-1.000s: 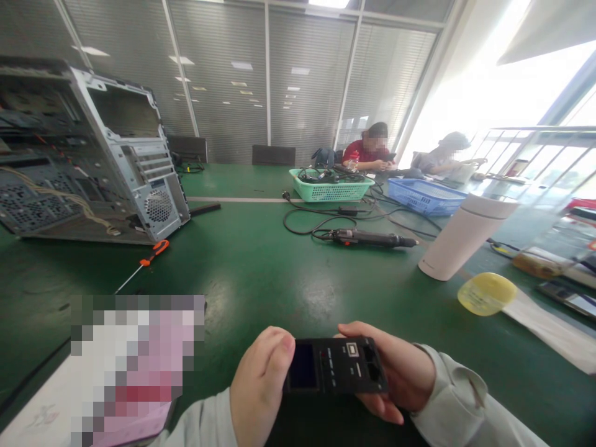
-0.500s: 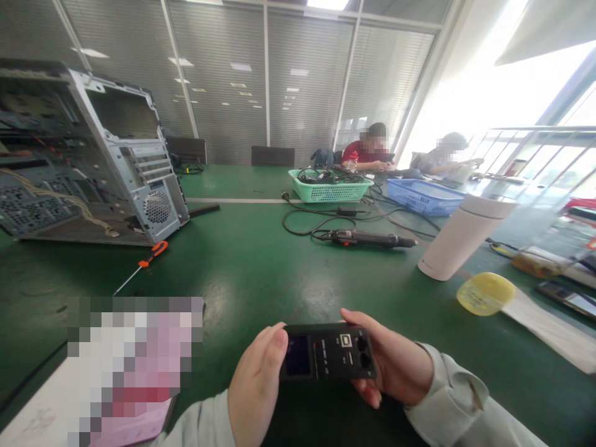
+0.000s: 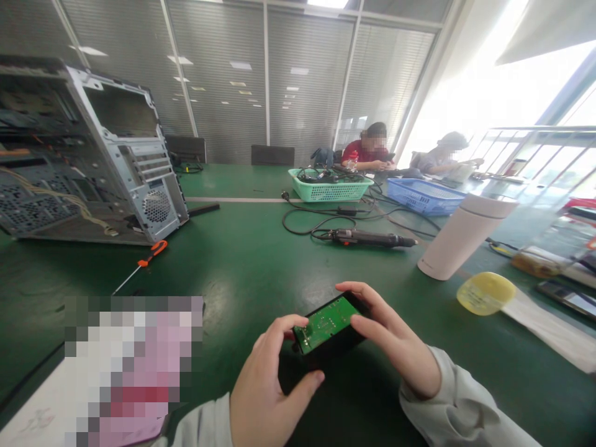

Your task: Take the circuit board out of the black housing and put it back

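Right hand (image 3: pixel 391 338) fingers grip black rectangular device with green circuit board (image 3: pixel 328 323); left hand (image 3: pixel 274 379) fingers spread, fingertip at its near-left corner.

Free way over the green table (image 3: pixel 251 267) ahead of my right hand (image 3: pixel 395 341), dark power tool (image 3: pixel 372 238) lying crosswise farther ahead, pale tumbler (image 3: pixel 459 239) and yellow object (image 3: pixel 485 293) blocking rightward, pink flat thing (image 3: pixel 156 372) obstructing leftward.

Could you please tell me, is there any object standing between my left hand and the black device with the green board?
No, nothing visible stands between them: the left hand has a fingertip at the left end of the black device, whose green board faces up. The right hand holds the other end.
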The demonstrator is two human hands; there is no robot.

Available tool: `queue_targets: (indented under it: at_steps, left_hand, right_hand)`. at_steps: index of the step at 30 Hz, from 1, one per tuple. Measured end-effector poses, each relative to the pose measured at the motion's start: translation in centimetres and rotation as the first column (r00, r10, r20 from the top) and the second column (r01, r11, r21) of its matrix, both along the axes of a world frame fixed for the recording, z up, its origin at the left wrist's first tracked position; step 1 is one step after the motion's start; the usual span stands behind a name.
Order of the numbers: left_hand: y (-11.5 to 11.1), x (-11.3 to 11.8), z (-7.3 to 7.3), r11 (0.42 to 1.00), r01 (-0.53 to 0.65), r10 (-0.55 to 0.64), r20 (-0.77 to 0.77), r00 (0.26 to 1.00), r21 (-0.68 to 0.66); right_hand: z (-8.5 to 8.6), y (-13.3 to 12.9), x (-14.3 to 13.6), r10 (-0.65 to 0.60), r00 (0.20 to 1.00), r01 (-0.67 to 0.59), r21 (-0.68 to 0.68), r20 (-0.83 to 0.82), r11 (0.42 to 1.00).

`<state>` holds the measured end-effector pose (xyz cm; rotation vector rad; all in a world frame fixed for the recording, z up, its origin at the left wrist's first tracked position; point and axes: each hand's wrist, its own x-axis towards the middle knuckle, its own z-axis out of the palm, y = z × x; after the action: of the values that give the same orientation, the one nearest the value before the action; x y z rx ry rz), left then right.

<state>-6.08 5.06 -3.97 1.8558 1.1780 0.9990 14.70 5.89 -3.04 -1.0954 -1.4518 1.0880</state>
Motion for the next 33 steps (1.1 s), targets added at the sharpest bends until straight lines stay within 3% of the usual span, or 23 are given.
queue_targets:
  at_steps: [2,5,9,12,19,25,33]
  left_hand:
    - [0.1,0.1,0.1,0.999,-0.037,0.037,0.021,0.999,0.005]
    - [0.3,0.1,0.0,0.998,-0.055,0.054,0.033,0.998,0.037]
    - [0.5,0.1,-0.3,0.997,-0.032,0.029,0.041,0.999,0.07]
    - [0.6,0.1,-0.3,0.996,-0.002,-0.002,0.048,0.999,0.091]
    - [0.7,0.0,0.4,1.0,0.013,-0.015,0.099,0.995,0.021]
    - [1.2,-0.1,0.5,0.999,-0.004,0.011,0.21,0.978,-0.037]
    - [1.9,-0.2,-0.1,0.978,0.001,0.061,0.29,0.955,-0.21]
  right_hand:
    - [0.5,-0.3,0.0,0.072,0.996,-0.075,0.062,0.051,0.995]
    - [1.1,-0.4,0.1,0.086,0.976,-0.109,0.107,0.202,0.988]
    - [1.3,0.0,0.5,0.085,0.865,-0.19,0.167,0.494,0.968]
    - [1.5,0.2,0.4,0.127,0.792,-0.275,0.162,0.597,0.948]
    - [1.9,0.0,0.1,0.069,0.802,-0.272,0.26,0.593,0.927]
    - [2.0,-0.1,0.3,0.127,0.825,-0.271,0.189,0.55,0.944]
    - [1.7,-0.3,0.3,0.132,0.907,-0.171,0.062,0.399,0.983]
